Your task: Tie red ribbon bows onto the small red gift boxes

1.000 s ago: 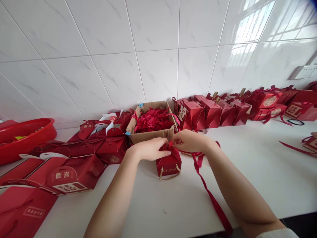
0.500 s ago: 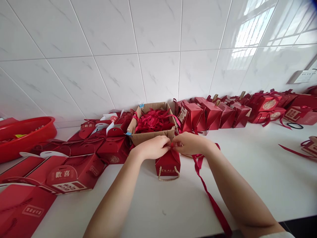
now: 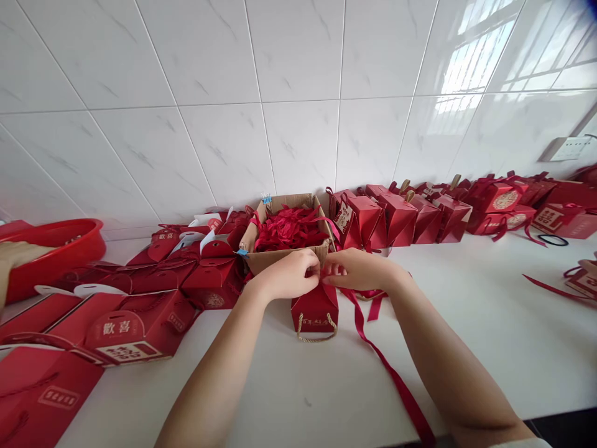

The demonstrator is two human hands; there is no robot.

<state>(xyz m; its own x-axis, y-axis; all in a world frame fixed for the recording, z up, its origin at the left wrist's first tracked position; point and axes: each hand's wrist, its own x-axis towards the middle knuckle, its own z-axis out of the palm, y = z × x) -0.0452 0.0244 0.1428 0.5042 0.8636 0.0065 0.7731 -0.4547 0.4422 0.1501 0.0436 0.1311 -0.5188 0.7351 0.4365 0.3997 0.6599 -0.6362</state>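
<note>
A small red gift box [image 3: 314,314] with a twisted gold rope handle [image 3: 318,339] stands upright on the counter before me. My left hand [image 3: 296,274] is closed at its top from the left. My right hand [image 3: 357,270] meets it from the right, fingers curled and pinched together. What the fingertips of both hands hold at the box top is hidden. A long red ribbon [image 3: 394,376] runs from beside the box, below my right hand, towards the counter's front edge. Just behind the hands stands an open cardboard box [image 3: 284,258] full of red ribbons [image 3: 291,228].
Red gift boxes [image 3: 135,326] crowd the left side, several with flaps up. More red boxes [image 3: 396,218] line the tiled wall at right. A red basin [image 3: 56,261] is at far left, with a beige sleeve [image 3: 16,258] over it. A black ring [image 3: 553,240] lies at right.
The ribbon by my right wrist has shifted left and now lies nearer the box. My hands stay at the box top, fingers slightly moved. A beige sleeve has appeared over the basin.
</note>
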